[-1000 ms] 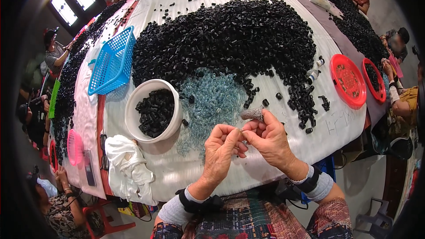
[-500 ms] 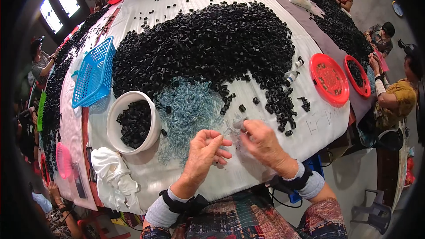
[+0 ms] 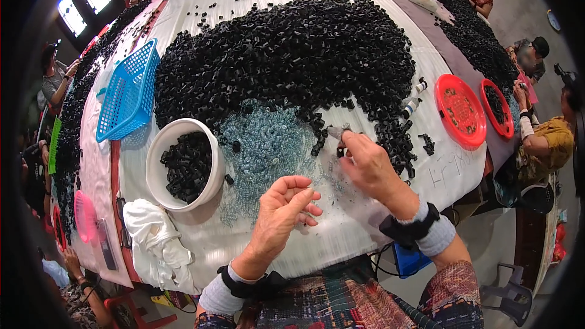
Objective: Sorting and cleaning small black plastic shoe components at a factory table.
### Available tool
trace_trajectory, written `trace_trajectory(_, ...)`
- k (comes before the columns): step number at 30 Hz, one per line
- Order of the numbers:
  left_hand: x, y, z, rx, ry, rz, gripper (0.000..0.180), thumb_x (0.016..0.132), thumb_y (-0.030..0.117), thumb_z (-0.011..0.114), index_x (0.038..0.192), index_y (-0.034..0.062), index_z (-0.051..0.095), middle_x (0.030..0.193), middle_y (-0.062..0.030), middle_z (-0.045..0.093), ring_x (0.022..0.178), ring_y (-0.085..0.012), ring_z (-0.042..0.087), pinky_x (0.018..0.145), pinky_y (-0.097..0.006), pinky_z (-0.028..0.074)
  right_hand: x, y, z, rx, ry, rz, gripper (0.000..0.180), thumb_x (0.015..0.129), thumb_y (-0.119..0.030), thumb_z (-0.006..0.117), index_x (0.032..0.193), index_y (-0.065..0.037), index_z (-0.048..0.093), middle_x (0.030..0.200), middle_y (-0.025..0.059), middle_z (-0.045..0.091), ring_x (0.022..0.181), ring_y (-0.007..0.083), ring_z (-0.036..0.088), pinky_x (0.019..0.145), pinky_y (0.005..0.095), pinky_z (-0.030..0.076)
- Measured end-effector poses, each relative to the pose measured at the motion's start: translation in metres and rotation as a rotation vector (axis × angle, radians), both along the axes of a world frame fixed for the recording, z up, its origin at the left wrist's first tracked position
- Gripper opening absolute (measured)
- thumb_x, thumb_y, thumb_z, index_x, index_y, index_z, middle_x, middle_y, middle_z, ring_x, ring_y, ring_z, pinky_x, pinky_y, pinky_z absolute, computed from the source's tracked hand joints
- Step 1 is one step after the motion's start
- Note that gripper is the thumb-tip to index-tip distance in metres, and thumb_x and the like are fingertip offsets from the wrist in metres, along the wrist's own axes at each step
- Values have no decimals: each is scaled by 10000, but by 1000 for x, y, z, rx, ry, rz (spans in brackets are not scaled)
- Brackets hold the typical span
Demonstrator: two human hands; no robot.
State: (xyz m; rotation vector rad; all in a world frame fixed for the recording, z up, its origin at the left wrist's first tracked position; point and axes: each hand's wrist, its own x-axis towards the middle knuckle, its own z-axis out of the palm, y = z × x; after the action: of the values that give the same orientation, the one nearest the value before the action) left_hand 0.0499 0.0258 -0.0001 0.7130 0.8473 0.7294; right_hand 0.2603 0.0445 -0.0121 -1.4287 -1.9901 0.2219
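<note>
My right hand reaches over the white-covered table with its fingers bent together. A small grey piece shows at its fingertips; I cannot tell whether it is held or worn on a finger. Close to those fingers is a short black plastic piece. Lower and to the left, my left hand has thumb and fingers curled together; anything inside is hidden. Beyond it spreads a patch of clear bluish beads. Behind that lies a large heap of black plastic pieces.
At the left stand a white tub of black pieces and a blue basket. A white cloth lies nearer me. To the right are small bottles and a red plate. Other people sit around the tables.
My right hand has moved forward and slightly right, up to the loose black pieces. My left hand stays nearly in place, curled. The view has shifted a little.
</note>
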Motion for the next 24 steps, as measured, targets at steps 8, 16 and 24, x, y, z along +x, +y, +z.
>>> trace_trajectory(8,-10,-8,-8,101,-116,7,181,877,126,662,985,-5,598,885,-75,651,767,-125,623,639,-253,522,-49,-46,39,67,32,345,401,714,13,630,1103,11,535,916,144,574,828,326,576,661,387,515)
trace_trajectory(16,-25,-17,3,83,-101,-1,224,850,88,684,1040,-22,644,873,-79,668,749,-123,633,633,-247,523,-31,-52,37,-46,263,223,382,724,76,622,1096,33,544,896,154,585,822,325,590,673,369,514)
trace_trajectory(24,-37,-17,7,37,-87,163,179,884,96,645,1045,21,635,907,-97,675,725,-132,648,612,-238,544,9,-46,11,-97,181,-32,329,766,95,562,1085,10,553,875,145,594,769,256,616,650,324,510)
